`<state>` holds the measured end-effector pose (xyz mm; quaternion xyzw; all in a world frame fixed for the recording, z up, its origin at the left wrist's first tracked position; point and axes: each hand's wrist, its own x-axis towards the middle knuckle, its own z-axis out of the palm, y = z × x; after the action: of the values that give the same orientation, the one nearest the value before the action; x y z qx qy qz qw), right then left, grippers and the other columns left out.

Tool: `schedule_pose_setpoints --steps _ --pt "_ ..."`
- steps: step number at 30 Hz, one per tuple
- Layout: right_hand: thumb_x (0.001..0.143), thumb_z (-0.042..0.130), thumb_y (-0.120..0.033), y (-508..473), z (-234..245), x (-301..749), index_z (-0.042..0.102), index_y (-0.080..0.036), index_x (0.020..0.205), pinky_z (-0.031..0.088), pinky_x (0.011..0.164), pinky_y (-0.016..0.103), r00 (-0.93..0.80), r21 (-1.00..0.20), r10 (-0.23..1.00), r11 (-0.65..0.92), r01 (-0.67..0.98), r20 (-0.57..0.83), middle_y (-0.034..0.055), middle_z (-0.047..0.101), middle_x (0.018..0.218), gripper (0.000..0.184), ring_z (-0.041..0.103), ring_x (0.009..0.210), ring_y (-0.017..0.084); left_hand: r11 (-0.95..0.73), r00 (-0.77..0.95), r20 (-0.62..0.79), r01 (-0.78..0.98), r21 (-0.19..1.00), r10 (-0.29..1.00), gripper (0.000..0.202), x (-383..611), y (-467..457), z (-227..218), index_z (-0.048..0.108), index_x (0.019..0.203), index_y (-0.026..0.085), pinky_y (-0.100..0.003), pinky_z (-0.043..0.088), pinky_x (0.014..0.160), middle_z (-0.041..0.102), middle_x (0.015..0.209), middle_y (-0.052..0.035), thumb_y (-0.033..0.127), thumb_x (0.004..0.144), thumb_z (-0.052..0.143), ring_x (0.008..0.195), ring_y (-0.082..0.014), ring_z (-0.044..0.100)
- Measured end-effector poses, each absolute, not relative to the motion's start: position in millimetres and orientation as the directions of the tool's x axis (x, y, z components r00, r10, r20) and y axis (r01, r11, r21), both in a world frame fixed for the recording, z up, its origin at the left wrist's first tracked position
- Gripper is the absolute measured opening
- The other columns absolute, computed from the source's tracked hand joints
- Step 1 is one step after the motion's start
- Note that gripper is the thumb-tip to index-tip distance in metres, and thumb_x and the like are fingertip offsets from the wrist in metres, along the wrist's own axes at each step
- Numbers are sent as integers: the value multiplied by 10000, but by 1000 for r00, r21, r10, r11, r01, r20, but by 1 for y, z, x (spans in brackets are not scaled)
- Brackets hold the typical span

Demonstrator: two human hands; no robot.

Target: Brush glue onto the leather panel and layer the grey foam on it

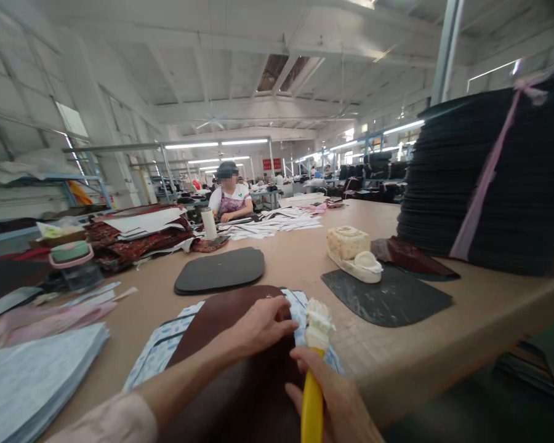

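Black stack [489, 178] blocks right; table [300, 258] centre open.

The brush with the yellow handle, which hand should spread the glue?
Probably the right hand: it already grips the brush. The left hand lies flat on the brown leather piece.

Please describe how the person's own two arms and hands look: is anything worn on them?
Both hands are bare, no gloves. The left hand shows no ring or watch; its forearm is bare up to a pale pink sleeve near the elbow. Of the right hand, only the hand shows; its wrist and sleeve are out of view.
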<state>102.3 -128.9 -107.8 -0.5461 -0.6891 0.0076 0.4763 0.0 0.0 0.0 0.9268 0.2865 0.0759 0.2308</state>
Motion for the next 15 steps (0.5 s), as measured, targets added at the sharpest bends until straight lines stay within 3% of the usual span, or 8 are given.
schedule_pose_setpoints --steps 4,7,12,15 --pt "874 513 -293 -127 -116 100 500 -219 1155 566 643 293 71 -496 742 370 785 666 78 684 833 291 677 674 222 -706 780 0 566 426 626 507 26 9 -12 553 1143 141 -331 407 643 607 761 -66 365 690 596 728 -260 568" --pt "892 470 -354 -125 -118 97 541 -236 1099 563 605 282 139 -529 714 358 769 686 71 684 812 249 680 670 226 -700 790 -24 557 447 613 511 27 14 -15 562 1142 164 -304 390 615 588 732 -37 272 645 613 683 -229 551" --pt "911 443 -266 -130 -106 108 551 -257 1077 531 570 188 135 -612 741 421 669 658 28 695 792 198 670 614 155 -615 803 -76 510 602 591 396 20 23 -21 596 1051 156 -228 363 526 540 683 14 160 657 548 580 -135 500" --pt "929 407 -267 -138 -92 130 463 -289 1236 493 481 151 266 -735 774 346 583 575 -6 684 785 313 608 479 100 -497 785 -112 488 718 609 428 18 28 -29 555 1074 131 -206 365 471 497 639 42 129 648 516 498 -99 469"
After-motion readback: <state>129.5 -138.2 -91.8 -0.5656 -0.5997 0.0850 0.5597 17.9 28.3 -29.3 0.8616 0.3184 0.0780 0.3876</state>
